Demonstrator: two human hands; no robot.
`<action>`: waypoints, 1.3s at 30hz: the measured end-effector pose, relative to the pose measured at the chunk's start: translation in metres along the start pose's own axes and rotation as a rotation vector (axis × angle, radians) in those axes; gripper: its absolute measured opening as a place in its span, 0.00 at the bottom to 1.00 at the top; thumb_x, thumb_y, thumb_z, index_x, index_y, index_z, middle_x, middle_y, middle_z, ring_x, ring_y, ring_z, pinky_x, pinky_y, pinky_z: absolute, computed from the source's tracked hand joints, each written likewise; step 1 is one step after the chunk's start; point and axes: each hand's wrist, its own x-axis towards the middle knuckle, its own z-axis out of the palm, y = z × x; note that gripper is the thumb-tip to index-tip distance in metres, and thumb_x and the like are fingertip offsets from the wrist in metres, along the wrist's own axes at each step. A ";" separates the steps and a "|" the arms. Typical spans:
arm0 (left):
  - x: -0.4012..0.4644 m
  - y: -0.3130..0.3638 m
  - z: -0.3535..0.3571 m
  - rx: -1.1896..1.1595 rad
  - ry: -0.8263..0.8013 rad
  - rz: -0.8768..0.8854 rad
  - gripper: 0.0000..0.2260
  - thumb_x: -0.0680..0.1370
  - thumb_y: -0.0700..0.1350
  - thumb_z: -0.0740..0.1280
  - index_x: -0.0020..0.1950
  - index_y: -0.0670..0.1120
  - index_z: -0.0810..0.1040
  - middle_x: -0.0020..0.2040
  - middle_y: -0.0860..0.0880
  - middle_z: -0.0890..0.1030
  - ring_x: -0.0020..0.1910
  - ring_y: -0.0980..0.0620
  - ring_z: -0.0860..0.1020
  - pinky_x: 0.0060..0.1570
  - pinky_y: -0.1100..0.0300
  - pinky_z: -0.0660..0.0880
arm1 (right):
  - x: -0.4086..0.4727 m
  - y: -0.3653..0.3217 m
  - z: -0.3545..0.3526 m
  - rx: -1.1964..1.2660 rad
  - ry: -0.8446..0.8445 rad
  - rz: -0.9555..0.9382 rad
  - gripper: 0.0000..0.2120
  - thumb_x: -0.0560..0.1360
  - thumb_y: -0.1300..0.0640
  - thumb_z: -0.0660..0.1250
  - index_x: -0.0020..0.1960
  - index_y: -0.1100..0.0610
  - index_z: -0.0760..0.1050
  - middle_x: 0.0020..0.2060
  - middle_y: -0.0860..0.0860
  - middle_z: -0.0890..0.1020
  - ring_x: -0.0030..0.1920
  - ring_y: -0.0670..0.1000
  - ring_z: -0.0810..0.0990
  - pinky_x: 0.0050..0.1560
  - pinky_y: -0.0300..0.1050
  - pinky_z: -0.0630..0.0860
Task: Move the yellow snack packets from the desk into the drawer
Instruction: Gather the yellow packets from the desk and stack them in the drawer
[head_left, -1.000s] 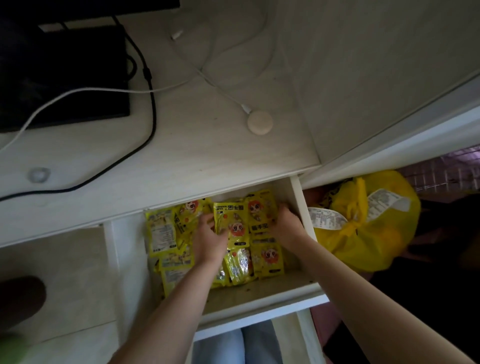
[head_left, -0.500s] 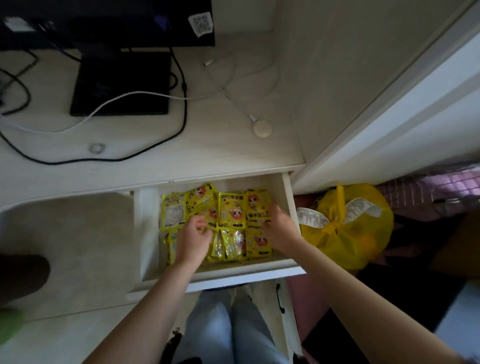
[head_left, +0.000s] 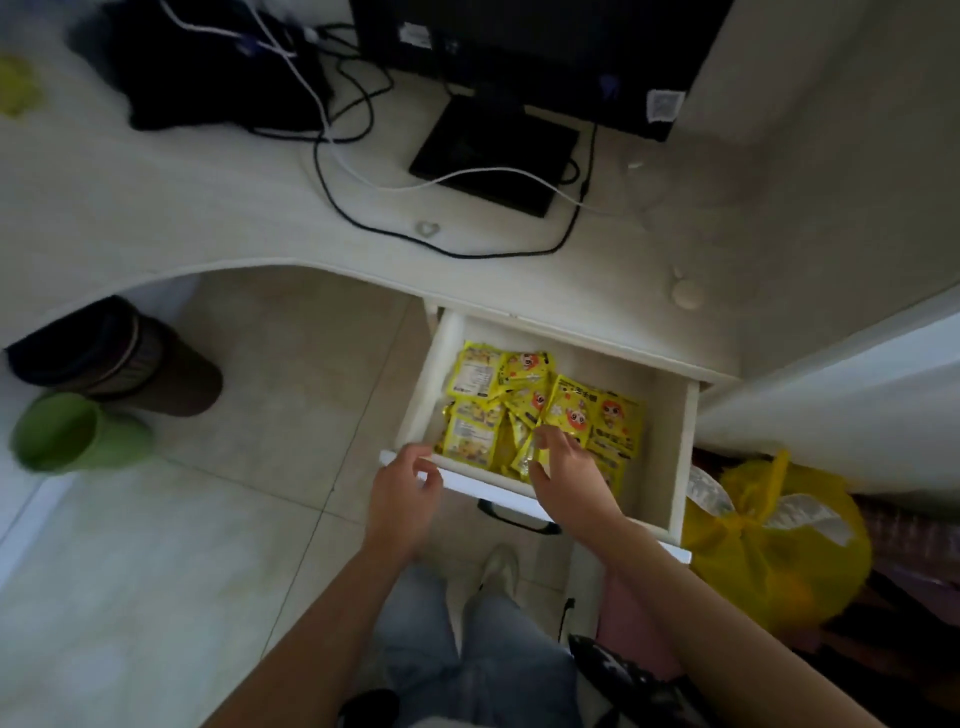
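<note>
My left hand (head_left: 402, 491) hangs at the front left corner of the open white wooden drawer (head_left: 670, 441). Its fingers are loosely curled and hold nothing, as far as I can see. My right hand (head_left: 563, 467) reaches over the front edge, with the fingertips on the glossy yellow snack packets (head_left: 519, 410); I cannot tell if it pinches one or only touches it.

All the packets I see lie already inside the drawer, just beyond my right fingertips and to the left of them. They make a loose, overlapping heap. On the pale desk top (head_left: 208, 208), far beyond both hands, I see no yellow packet, so I judge the moving is nearly finished.

What remains, I think, is to flatten the heap. I would press the raised packets down gently with flat fingers, so that nothing stands above the drawer walls and catches when the drawer slides. The foil looks slippery, so a slow push is better than a grab.

Counting: about ten packets show, but some are hidden under others. There is one drawer with one dark handle (head_left: 519, 517).
</note>
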 end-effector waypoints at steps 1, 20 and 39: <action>-0.001 -0.007 -0.009 -0.012 0.020 -0.008 0.10 0.77 0.39 0.66 0.58 0.45 0.80 0.49 0.45 0.83 0.51 0.45 0.80 0.48 0.60 0.71 | 0.002 -0.010 0.006 -0.020 -0.018 -0.023 0.20 0.78 0.58 0.60 0.69 0.57 0.65 0.63 0.56 0.74 0.63 0.58 0.74 0.56 0.52 0.76; 0.036 -0.197 -0.234 -0.003 0.293 -0.237 0.12 0.79 0.45 0.64 0.63 0.50 0.75 0.50 0.54 0.80 0.54 0.53 0.77 0.48 0.63 0.70 | 0.063 -0.270 0.172 -0.255 -0.302 -0.353 0.20 0.79 0.57 0.57 0.70 0.58 0.63 0.64 0.56 0.72 0.62 0.55 0.72 0.62 0.49 0.71; 0.197 -0.253 -0.416 -0.005 0.550 -0.361 0.12 0.79 0.46 0.64 0.61 0.49 0.76 0.52 0.53 0.81 0.56 0.52 0.77 0.51 0.61 0.71 | 0.221 -0.508 0.226 -0.285 -0.315 -0.626 0.20 0.78 0.56 0.59 0.68 0.59 0.66 0.62 0.56 0.75 0.62 0.55 0.74 0.61 0.47 0.70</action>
